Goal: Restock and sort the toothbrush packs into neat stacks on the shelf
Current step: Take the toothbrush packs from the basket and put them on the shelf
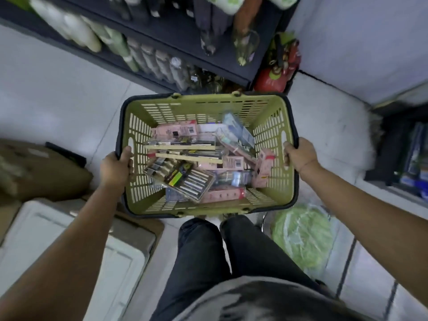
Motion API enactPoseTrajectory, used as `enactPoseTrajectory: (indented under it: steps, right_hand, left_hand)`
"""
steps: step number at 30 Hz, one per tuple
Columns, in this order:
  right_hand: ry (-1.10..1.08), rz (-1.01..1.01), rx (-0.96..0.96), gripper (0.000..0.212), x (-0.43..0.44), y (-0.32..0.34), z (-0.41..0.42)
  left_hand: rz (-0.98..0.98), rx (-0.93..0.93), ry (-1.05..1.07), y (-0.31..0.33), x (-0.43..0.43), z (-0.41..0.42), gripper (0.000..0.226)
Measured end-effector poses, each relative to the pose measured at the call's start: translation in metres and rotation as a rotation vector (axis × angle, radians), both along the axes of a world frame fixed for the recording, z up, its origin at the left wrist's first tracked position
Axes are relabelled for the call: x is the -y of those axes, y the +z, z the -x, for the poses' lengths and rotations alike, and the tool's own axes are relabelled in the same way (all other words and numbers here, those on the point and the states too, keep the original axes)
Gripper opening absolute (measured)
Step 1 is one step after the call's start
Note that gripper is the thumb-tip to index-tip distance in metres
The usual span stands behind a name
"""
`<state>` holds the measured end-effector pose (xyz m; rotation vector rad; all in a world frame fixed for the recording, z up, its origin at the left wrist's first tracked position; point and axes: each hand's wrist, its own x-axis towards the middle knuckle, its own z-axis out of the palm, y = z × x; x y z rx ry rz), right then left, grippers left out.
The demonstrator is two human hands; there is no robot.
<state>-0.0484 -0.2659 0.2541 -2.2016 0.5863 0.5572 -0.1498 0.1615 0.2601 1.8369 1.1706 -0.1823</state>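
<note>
1. Above the pale tiled floor, a person holds an olive-green slotted plastic shopping basket [208, 107] with a dark rim, just in front of their legs in dark trousers [203, 251].
2. The left hand [115, 169] grips the left edge of the basket, with its fingers curled over the rim.
3. The right hand [300, 156] grips the right edge in the same way, closed round the rim beside a handle slot.
4. The toothbrush packs [199, 156] all lie inside the basket in a loose mixed heap, crossing each other at many angles. Among them are pink carton packs [176, 130] and a clear blister pack of dark brushes [185, 179].
5. A dark metal shelf [176, 35] stands beyond the basket and carries rows of bottles (too blurred to read any label).
6. A red fire extinguisher [269, 81] stands at the right end of this shelf, near the far right corner of the basket.
7. At the left are a brown cardboard box [34, 172] and, nearer to the person, a white lidded box [69, 239].
8. A green bundle in clear plastic wrap [303, 242] lies on the floor, right of the legs.
</note>
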Motion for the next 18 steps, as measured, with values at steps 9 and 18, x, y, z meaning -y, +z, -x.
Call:
enactPoseTrajectory:
  steps: [9,18]
  right_hand:
    - [0.243,-0.067,0.166,0.024,-0.089,0.111,-0.059]
    - [0.485,-0.047,0.196,0.026,-0.259,0.139,-0.146]
  left_hand:
    - [0.031,0.149,0.376,0.103,-0.037,0.072,0.033]
    - [-0.058,0.156,0.615,0.104,-0.135,0.077,0.046]
